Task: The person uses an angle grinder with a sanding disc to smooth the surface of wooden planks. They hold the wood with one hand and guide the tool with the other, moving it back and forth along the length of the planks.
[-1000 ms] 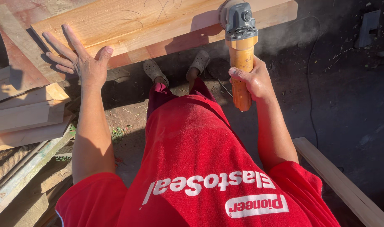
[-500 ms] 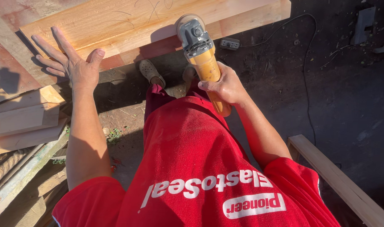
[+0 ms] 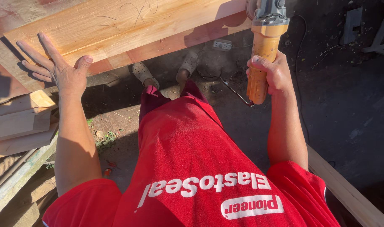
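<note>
A long pale wooden plank (image 3: pixel 129 27) lies across the top of the view on a reddish board. My left hand (image 3: pixel 59 69) rests flat on the plank's near left end with its fingers spread. My right hand (image 3: pixel 274 75) grips the orange handle of an angle grinder (image 3: pixel 265 40). The grinder's grey head sits at the plank's right end, at the top edge of the view. Its disc is hidden. A dark cord trails from the grinder's handle down to the ground.
Stacked wooden offcuts (image 3: pixel 19 126) lie at the left, with more boards below them. A loose plank (image 3: pixel 347 191) runs along the lower right. A white power strip (image 3: pixel 222 44) lies on the dark ground under the plank, near my two sandalled feet (image 3: pixel 143 73).
My right hand has carried the grinder to the right along the plank's edge, after a shift to the left half a second ago. My left hand stays pressed on the plank.
</note>
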